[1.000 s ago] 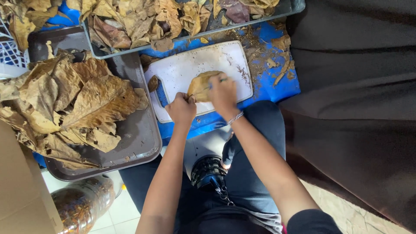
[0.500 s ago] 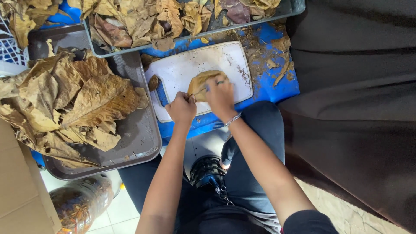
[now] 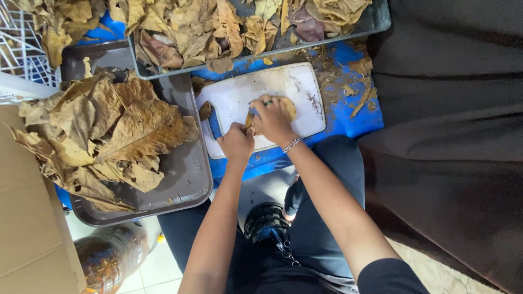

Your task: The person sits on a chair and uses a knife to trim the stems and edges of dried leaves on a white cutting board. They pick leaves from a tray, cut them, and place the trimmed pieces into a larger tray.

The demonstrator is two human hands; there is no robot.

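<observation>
Both hands meet at the middle of the frame over a white cutting board (image 3: 239,95). Her left hand (image 3: 237,144) is curled into a fist at the board's lower edge, pinching the end of a rolled brown leaf (image 3: 249,118). The right hand (image 3: 274,118), with a ring and a thin bracelet, lies fingers-down on a flattened dried leaf (image 3: 287,106), pressing it against the board; I cannot tell if its fingers also grip the roll.

The board sits on a blue table (image 3: 348,117) strewn with brown crumbs and leaf bits. Left of it, a dark tray (image 3: 188,182) carries a heap of big crinkled dried leaves (image 3: 103,130). Across the top of the frame a second grey tray (image 3: 376,19) is filled with more curled leaves. A white wire rack (image 3: 19,60) shows at the upper left, a plain brown cardboard box (image 3: 27,218) runs down the left edge, and a clear plastic jar (image 3: 109,256) of brown scraps lies on the tiled floor at the lower left. Dark cloth (image 3: 452,136) covers the right side.
</observation>
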